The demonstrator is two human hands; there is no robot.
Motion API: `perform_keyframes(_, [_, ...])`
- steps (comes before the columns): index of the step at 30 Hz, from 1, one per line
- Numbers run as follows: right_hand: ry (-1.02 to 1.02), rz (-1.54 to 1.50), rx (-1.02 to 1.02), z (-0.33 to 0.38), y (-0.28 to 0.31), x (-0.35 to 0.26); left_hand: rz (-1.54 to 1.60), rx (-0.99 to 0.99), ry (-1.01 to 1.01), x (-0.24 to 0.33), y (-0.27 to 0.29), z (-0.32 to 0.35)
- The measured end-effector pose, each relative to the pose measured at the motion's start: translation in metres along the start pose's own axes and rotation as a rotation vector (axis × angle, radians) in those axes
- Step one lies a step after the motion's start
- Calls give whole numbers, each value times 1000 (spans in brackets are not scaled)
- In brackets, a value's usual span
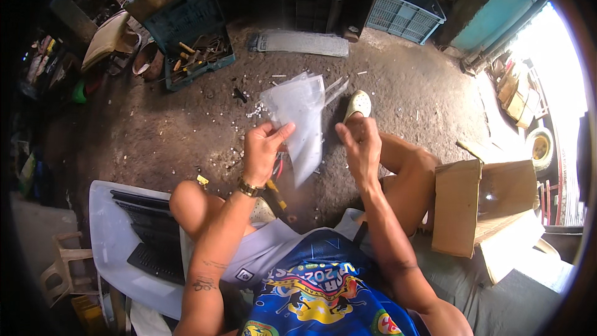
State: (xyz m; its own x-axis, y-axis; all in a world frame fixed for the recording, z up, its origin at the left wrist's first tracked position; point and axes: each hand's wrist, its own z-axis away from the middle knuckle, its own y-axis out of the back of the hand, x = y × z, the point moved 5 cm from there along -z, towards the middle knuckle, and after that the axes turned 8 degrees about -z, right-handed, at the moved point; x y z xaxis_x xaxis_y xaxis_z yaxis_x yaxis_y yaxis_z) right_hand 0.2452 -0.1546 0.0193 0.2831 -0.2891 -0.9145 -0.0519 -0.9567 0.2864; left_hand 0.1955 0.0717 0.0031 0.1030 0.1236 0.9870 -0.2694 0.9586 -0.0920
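Observation:
My left hand pinches the near edge of a clear plastic bag, which hangs in front of me over the dirt floor. A watch sits on that wrist. My right hand is raised just right of the bag, fingers loosely curled, and I cannot tell whether it touches the plastic. Small white bits lie scattered on the floor behind the bag. Pliers with yellow and red handles lie near my left knee.
An open cardboard box stands at my right. A dark tray on a white plastic chair is at my left. A green toolbox with tools and a blue crate lie further away. My foot wears a white clog.

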Motion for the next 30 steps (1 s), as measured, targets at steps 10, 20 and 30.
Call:
perform_keyframes(10, [-416,-312,-459,34,-69,-13,148,68,-163,-14,6,7])
perform_keyframes(20, [-220,-71,-324,27,-64,-3,-83,54,-259,3,-15,15])
perform_keyframes(30, [-331,-105,-234,18,-48,26,-61,157,-60,-32,3,4])
